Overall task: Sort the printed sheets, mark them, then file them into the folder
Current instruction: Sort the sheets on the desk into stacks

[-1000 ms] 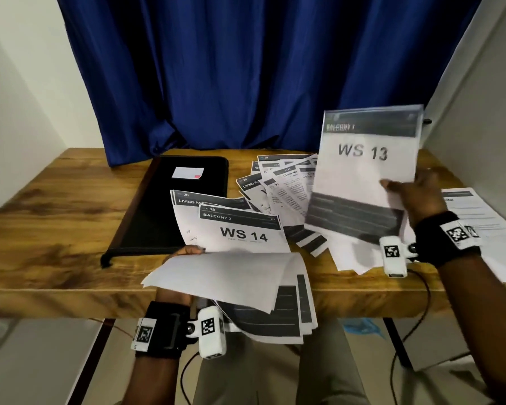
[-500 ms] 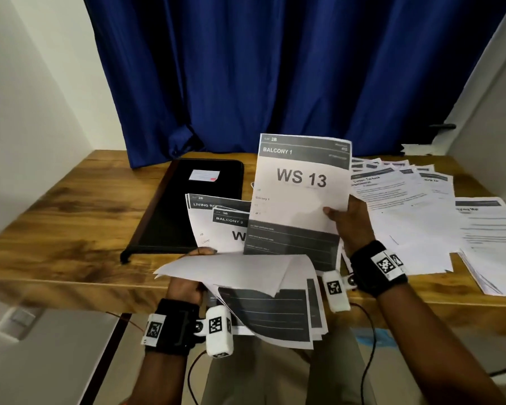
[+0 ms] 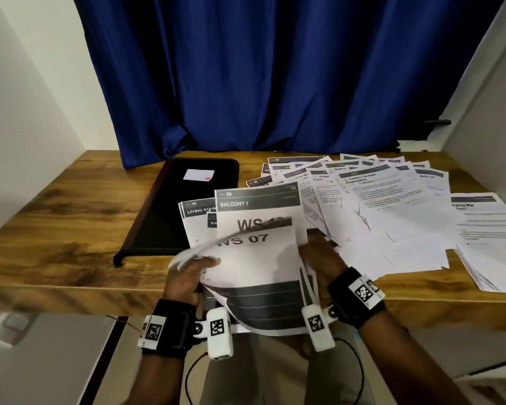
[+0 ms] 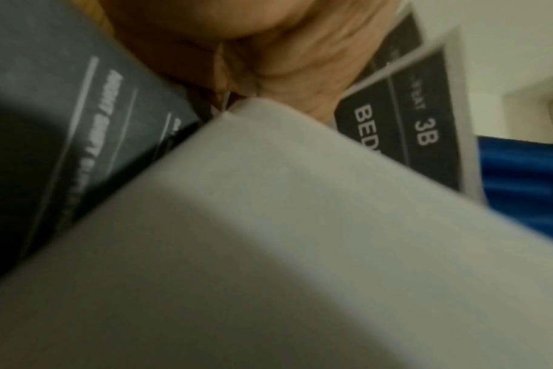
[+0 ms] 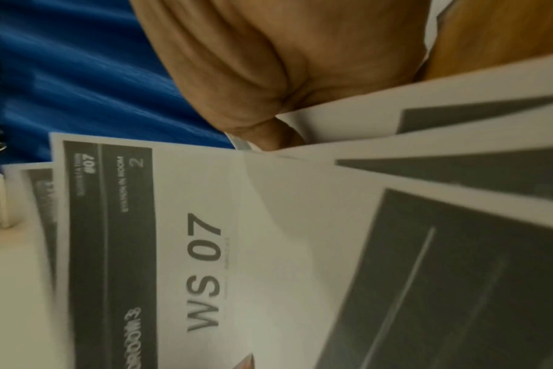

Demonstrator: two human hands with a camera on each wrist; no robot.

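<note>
Sheets in hand: a loose sheaf of printed sheets stood at the near edge of the wooden table, with "WS 07" on top and "BALCONY 1" behind it.
How they would handle: light, thin and floppy, I judged; the top leaves curled over and the sheaf fanned apart, so it looked prone to slip or crease.
Where to take hold: the side edges, low down, seemed the safest place.
Left hand: fingers curled round the sheaf's left edge, with one bent-over leaf blurred above them.
Right hand: thumb and fingers pinched the right edge, closed tight on the paper, as the right wrist view showed.
Other sheets: a spread fan lay on the table to the right, well apart from the sheaf.
Folder: black, closed, flat on the table just left of the sheaf, with a small white label on it.
</note>
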